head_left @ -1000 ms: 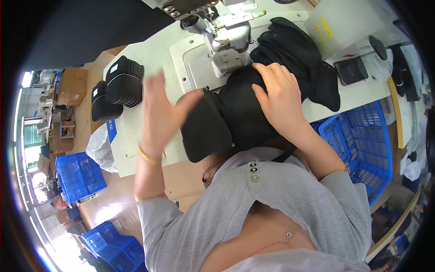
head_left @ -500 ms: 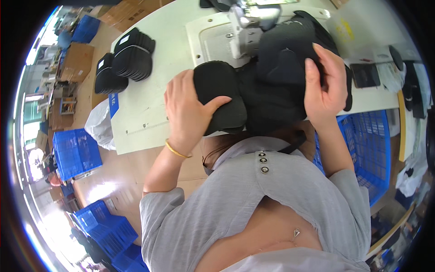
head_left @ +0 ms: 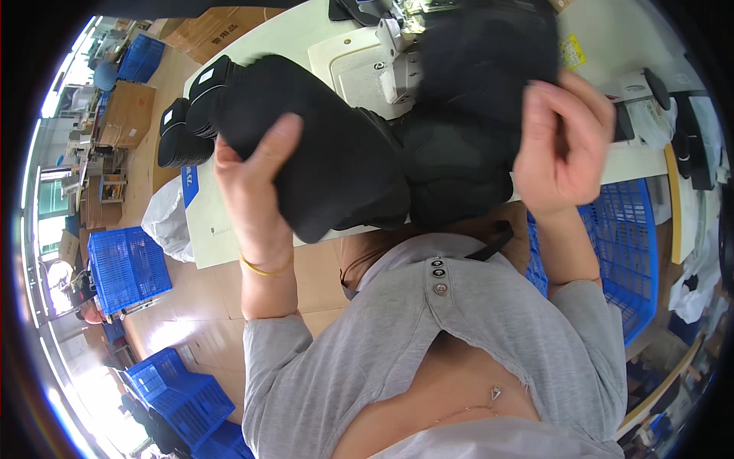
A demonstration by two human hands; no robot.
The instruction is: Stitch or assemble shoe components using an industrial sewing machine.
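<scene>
The black fabric panel [head_left: 329,153] is tilted above the pale table [head_left: 208,241], left of the sewing machine [head_left: 394,65], pinched between the thumb and fingers of the left hand [head_left: 252,180]. From here, the right hand [head_left: 567,149] looks half-curled at the edge of a blurred black cloth [head_left: 485,61]; I can't tell whether it grips.

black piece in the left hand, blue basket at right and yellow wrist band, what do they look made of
Black piece in the left hand: probably fabric; matt, dark, soft-looking edge, though blur leaves padding unclear.
Blue basket: most likely moulded plastic, given its even colour and lattice walls.
Yellow wrist band: possibly metal, thin and smooth-looking; too small to be sure.
</scene>
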